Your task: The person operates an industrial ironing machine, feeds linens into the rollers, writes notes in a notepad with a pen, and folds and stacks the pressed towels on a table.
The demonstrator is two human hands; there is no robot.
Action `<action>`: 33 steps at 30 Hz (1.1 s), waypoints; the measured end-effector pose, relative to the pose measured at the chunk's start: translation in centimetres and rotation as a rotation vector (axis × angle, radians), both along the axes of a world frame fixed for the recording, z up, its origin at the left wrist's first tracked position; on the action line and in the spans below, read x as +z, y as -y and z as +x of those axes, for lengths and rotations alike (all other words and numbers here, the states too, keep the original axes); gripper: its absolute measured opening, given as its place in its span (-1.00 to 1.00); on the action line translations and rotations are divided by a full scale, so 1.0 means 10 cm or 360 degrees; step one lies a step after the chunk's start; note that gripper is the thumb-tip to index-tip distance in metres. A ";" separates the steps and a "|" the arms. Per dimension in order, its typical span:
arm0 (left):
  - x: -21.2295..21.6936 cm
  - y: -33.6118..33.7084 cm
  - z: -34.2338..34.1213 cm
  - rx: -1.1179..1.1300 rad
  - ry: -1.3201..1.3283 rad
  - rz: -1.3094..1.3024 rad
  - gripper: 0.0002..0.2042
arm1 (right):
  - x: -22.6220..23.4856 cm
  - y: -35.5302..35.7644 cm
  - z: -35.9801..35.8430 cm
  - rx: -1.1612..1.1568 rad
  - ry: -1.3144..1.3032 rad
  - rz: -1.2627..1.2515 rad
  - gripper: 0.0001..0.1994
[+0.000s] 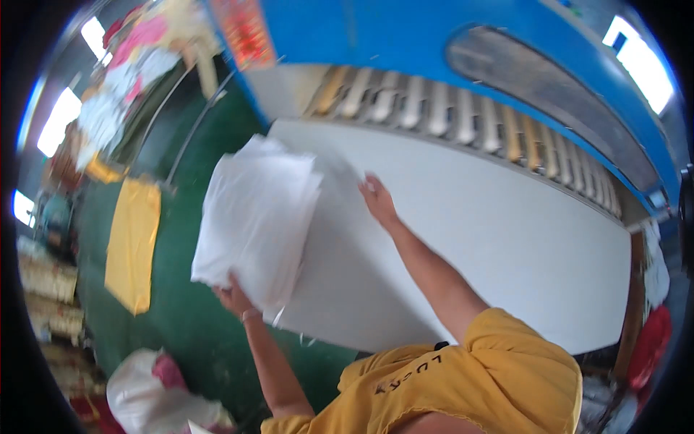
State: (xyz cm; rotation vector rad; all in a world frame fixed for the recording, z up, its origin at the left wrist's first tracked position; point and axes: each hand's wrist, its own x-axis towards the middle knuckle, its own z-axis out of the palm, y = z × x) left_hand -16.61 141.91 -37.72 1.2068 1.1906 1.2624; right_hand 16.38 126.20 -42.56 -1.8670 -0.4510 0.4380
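My left hand [233,296] grips a stack of folded white cloths [254,220] from beneath, fingers hidden. My right hand [377,200] lies open, flat on the white bench [491,239] near its left edge.

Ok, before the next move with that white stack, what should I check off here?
1. Left hand under the stack of folded white cloths: ok, it grips the near lower corner.
2. Right hand placement: ok, it lies at the stack's far edge, over the white sheet.
3. Stack tidy: not ok, layers are fanned at the top.
4. White sheet flat on the feed table: ok, no visible folds.
5. Rollers of the blue machine turning: cannot tell.
6. Yellow cloth on the green floor: ok, lying apart from the stack.
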 end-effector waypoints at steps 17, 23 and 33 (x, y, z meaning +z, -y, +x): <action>-0.65 3.86 2.11 -0.2037 -0.1090 0.1619 -0.52 | -0.39 5.00 -0.52 -0.0997 -0.0639 0.0321 -0.83; -0.84 4.28 2.41 -0.1783 -0.1123 0.1715 -0.55 | -0.16 5.20 0.17 -0.0680 -0.0653 0.0500 -0.80; -0.71 4.35 2.53 -0.1771 -0.1390 0.1674 -0.54 | 0.08 4.50 2.32 -0.0596 -0.0579 0.0701 -0.80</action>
